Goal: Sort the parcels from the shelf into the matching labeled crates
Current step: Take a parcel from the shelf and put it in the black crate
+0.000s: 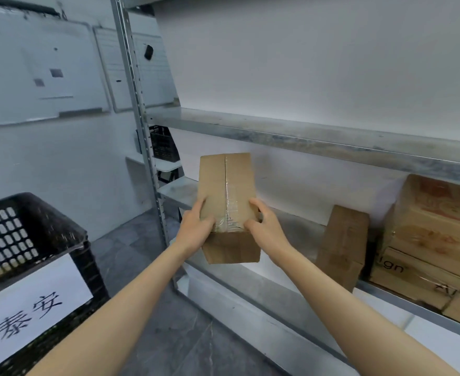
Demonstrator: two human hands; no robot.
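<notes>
I hold a tall brown cardboard parcel (227, 185) with a taped seam in front of the metal shelf (304, 137), at the level of its lower board. My left hand (195, 226) grips the parcel's left side and my right hand (264, 226) grips its right side, both near its lower end. A black plastic crate (33, 229) with a white paper label (31, 308) bearing handwritten characters stands at the lower left.
On the lower shelf board to the right lean a small brown box (342, 245) and a stack of larger printed cartons (435, 240). A steel upright (139, 118) rises at the shelf's left end. Whiteboards (41, 69) hang on the left wall. Another dark crate (163, 145) sits behind.
</notes>
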